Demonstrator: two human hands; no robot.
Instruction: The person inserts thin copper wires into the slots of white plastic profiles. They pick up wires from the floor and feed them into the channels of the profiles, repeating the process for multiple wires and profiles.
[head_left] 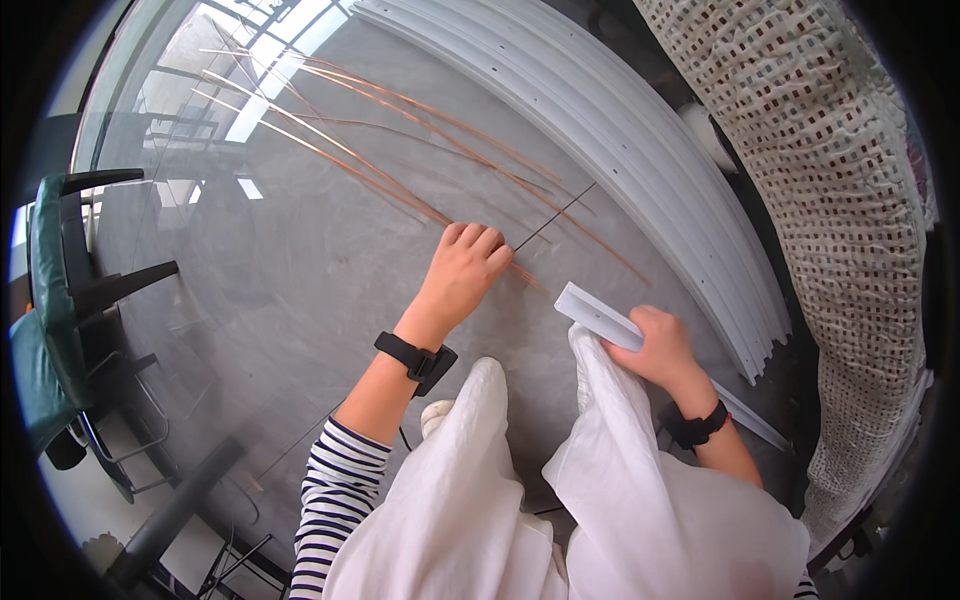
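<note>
A few thin brown rods [428, 210] run together under the left hand [465, 262]; their longer part fans away toward the upper left over the glossy grey floor [300, 270], and short ends poke out past the knuckles to the lower right. The left fingers are curled down and clenched on this bundle, though their tips are hidden beneath the hand. That hand is seen from its back, wrist fairly straight, the forearm slanting up from the lower edge in a striped sleeve [345, 480], with a black wristband [400, 350] above the cuff.

A white angled strip [595, 314] sits in the right hand [665, 350]: the fingers grasp it a little behind its near end, thumb along the top, and the rest slopes past the wrist to the lower right. The right forearm comes in from the lower right, bent inward, and also wears a black band [695, 426].

More loose rods [520, 181] lie on the floor ahead of the hands. Beyond the right hand rests a row of long white profiles [640, 170], beside a woven cover [790, 170]. Green-seated chairs [55, 290] stand at the far left.
</note>
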